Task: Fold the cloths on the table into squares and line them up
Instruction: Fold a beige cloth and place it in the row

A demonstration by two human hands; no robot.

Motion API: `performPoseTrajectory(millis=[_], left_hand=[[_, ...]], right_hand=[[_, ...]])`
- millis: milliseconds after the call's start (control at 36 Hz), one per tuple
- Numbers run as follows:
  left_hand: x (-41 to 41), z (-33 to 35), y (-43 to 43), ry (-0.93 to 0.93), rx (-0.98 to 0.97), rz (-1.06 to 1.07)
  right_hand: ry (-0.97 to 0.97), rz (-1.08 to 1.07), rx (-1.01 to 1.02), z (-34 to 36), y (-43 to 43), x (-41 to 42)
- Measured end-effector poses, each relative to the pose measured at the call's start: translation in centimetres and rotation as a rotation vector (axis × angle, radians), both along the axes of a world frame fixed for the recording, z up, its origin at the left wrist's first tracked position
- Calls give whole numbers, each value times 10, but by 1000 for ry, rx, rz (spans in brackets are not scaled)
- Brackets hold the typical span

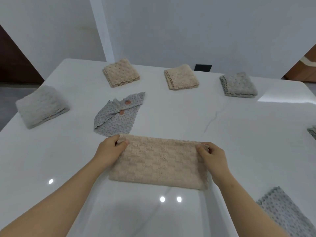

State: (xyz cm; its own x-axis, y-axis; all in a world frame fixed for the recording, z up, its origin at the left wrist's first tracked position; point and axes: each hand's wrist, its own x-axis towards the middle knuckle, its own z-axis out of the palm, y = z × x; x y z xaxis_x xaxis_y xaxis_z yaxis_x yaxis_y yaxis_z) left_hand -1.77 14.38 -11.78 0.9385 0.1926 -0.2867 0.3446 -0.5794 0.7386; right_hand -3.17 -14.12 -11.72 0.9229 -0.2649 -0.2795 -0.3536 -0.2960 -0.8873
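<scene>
The beige waffle-textured fleece cloth (pixel 159 161), folded into a long rectangle, lies flat on the glossy white worktop (pixel 239 134) directly in front of the person. The left hand (pixel 109 151) pinches its far left corner between thumb and fingers; the right hand (pixel 212 156) pinches the far right corner likewise. The cloth looks light, soft and floppy, likely to sag unless held at both corners, and it should slide easily on the slick surface
</scene>
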Motion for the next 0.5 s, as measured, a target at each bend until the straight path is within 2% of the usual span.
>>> performPoseTrajectory(millis=[278, 500], left_hand=[[17, -19, 1, 78, 50, 46], [18, -24, -3, 72, 171, 63]], right_hand=[[28, -6, -49, -15, 1, 21], [23, 85, -254, -25, 4, 31]])
